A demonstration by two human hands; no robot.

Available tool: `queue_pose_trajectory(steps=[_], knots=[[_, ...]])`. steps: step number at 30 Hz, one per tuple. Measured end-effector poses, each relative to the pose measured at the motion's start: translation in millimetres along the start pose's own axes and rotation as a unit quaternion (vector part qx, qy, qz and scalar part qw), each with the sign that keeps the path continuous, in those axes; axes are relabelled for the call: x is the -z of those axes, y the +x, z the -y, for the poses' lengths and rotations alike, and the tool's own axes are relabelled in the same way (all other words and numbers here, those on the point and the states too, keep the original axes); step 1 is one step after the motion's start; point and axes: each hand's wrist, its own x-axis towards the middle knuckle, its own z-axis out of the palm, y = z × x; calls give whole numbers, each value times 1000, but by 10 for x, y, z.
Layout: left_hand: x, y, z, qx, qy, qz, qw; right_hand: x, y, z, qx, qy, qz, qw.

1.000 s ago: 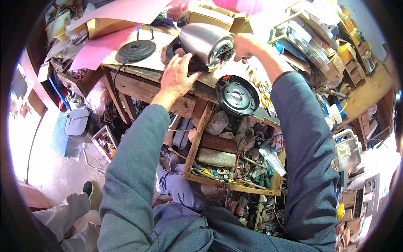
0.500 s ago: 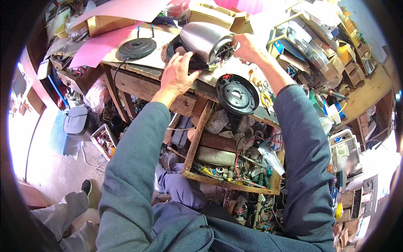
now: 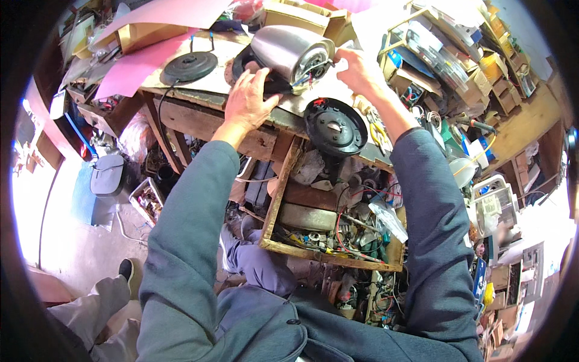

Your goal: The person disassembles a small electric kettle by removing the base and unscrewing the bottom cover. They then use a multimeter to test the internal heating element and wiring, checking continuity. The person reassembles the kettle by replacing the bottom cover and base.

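A metal electric kettle (image 3: 283,51) lies on its side on the bench, its open underside (image 3: 313,63) facing right with thin wires showing. My left hand (image 3: 248,102) is on its black handle (image 3: 242,63), fingers over the handle and thumb against the kettle's near side. At the underside, my right hand (image 3: 360,72) pinches with thumb and fingers beside the wires; what lies between the fingertips is too small to name. Below the kettle, a round black plastic bottom cover (image 3: 336,127) rests at the bench edge, inner side up, with a small red piece at its rim.
A black kettle power base (image 3: 192,66) with a cord sits to the left. Pliers with yellow handles (image 3: 379,134) lie right of the cover. Under the bench, an open wooden drawer (image 3: 329,259) is full of parts and wires. Another person's leg (image 3: 90,308) shows at lower left.
The view has shifted slightly, so the bench things appear a little further left and up. My left hand stays on the kettle; my right hand stays at its underside, fingers slightly further from it.
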Motion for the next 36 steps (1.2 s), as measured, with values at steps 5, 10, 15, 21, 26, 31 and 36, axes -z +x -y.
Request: queue_pose_trajectory(steps=[5,10,15,21,26,31,36], knots=[[-4,26,28,5,-16,10,1000,60,-66,-135,-30,-83,121,989],[-15,25,-28,5,-3,4,1000,-245,-71,-496,70,-164,91,980],[-25,28,-15,4,-13,8,1000,-353,-70,-539,75,-181,17,980],[-24,12,6,2,1,-8,1000,-87,-156,-386,62,-216,43,974],[-10,1,43,7,-25,9,1000,-16,-248,-56,-40,-62,65,995],[-52,36,-47,-13,-32,1,999,-423,-293,-9,-37,69,27,997],[9,11,39,-4,-15,1,1000,-391,-372,442,-84,103,-8,991]])
